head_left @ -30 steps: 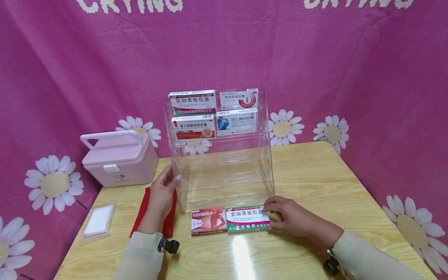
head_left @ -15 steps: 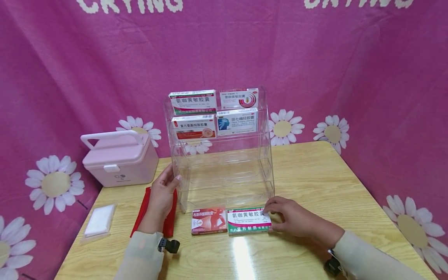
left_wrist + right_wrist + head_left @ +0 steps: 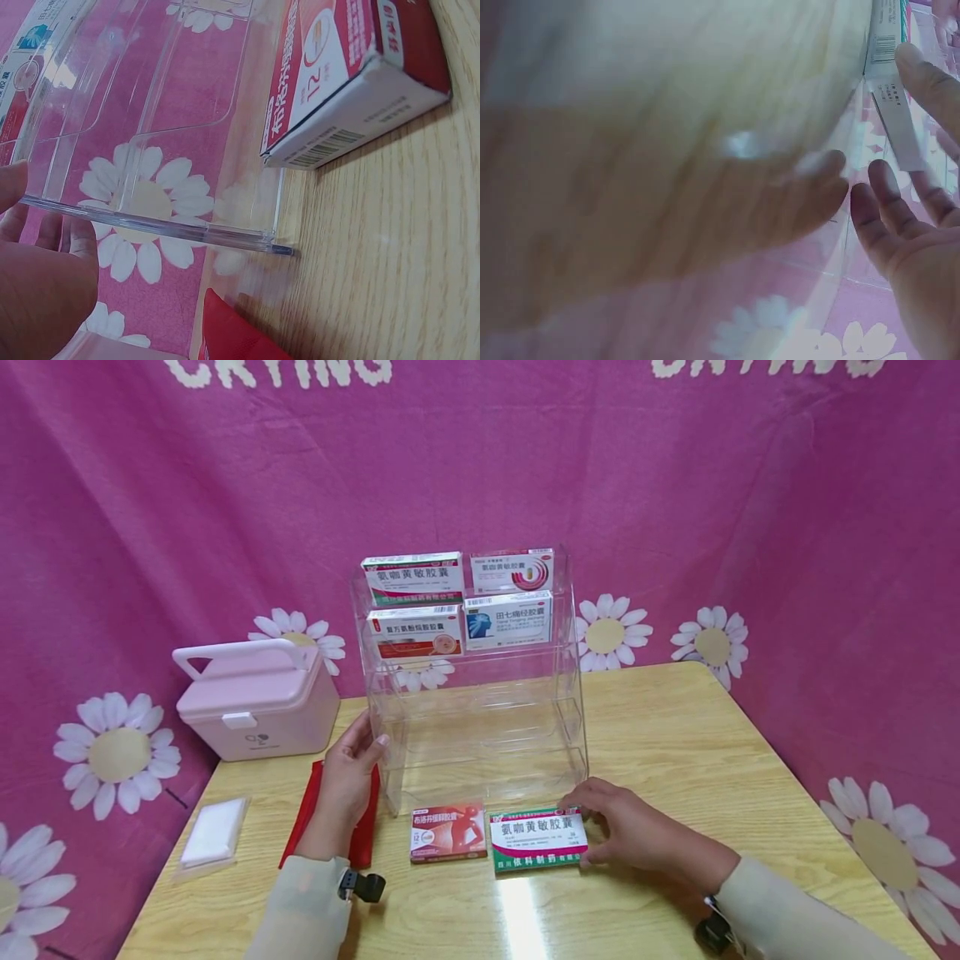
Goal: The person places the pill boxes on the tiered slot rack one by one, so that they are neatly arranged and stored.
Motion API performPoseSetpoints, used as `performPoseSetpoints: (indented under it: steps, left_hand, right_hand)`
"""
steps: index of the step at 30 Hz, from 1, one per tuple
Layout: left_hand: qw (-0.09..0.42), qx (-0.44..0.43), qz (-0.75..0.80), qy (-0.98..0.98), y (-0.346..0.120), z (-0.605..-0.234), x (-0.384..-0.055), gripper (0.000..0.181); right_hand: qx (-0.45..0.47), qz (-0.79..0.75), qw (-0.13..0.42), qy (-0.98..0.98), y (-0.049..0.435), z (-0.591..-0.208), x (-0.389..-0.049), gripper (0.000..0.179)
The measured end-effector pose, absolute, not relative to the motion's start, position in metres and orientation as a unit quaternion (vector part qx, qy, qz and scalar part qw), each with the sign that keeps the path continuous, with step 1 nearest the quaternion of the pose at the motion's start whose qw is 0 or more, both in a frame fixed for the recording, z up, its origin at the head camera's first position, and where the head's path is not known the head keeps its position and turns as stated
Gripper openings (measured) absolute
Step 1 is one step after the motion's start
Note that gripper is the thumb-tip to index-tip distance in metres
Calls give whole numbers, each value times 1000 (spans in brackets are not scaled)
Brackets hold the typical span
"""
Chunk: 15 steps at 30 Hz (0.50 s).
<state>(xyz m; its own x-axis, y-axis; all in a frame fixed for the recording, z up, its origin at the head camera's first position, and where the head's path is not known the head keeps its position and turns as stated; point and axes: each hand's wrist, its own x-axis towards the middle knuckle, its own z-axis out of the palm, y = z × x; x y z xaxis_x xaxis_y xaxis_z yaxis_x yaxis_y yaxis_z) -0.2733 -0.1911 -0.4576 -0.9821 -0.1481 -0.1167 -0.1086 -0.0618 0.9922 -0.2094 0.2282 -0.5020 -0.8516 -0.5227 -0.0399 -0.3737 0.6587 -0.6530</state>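
Observation:
My left hand [image 3: 347, 781] holds the left side panel of a clear acrylic display rack [image 3: 480, 743], thumb on the front side and fingers behind, as the left wrist view shows too. My right hand [image 3: 626, 827] pinches the right end of a green and white medicine box [image 3: 538, 837] in front of the rack. In the right wrist view the thumb [image 3: 922, 71] lies against one side of that box [image 3: 896, 120], with fingers on the other. A red and white medicine box [image 3: 447, 832] stands just left of it, at the rack's front [image 3: 322, 82].
Two medicine boxes [image 3: 412, 579] fill the rack's top tier, and two more [image 3: 508, 621] the tier below. To the left are a pink lidded case [image 3: 258, 702], a red cloth item [image 3: 363, 827] and a white pack in clear plastic [image 3: 213, 833]. Behind hangs a pink flowered curtain [image 3: 675, 485].
The green and white box has shifted slightly right and toward me in my right hand, widening the gap to the red box. My left hand and the rack stay put.

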Motion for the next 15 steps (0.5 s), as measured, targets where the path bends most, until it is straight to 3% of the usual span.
performPoseSetpoints:
  steps: [8, 15]
  left_hand:
    - [21, 84, -722, -687, -191, -459, -273, 62]
    - [23, 84, -719, -690, -190, -458, -272, 62]
  right_hand:
    - [-240, -410, 133, 870, 228, -502, -207, 52]
    - [-251, -419, 109, 866, 229, -505, -207, 50]
